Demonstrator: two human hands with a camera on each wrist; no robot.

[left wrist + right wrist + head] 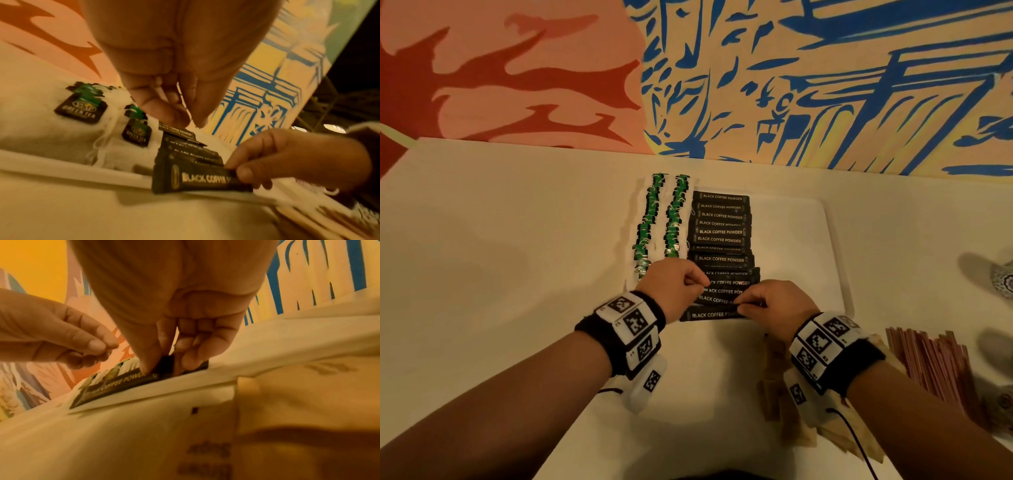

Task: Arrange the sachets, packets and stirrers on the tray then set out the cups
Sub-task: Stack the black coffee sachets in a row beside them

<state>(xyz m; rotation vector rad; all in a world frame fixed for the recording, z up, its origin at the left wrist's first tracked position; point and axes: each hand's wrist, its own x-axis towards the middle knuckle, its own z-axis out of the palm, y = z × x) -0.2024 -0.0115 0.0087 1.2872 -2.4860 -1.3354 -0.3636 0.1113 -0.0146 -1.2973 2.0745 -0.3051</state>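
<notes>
A white tray point(835, 257) lies on the table. It holds two columns of green tea bags point(654, 219) point(82, 110) and one overlapping column of black coffee sachets point(720, 233). My right hand point(743, 308) point(162, 368) pinches the right end of the nearest coffee sachet point(709, 314) point(195, 178) point(115, 386), which lies across the tray's front rim. My left hand point(700, 282) point(191, 121) hovers just above the sachet column near the tea bags. Its thumb and fingers are curled together, and nothing shows between them.
A bundle of reddish stirrers point(928, 363) lies on the table to the right. Brown paper packets point(777, 377) sit under my right wrist. Patterned cups point(1005, 277) show at the right edge. A painted wall stands behind the table.
</notes>
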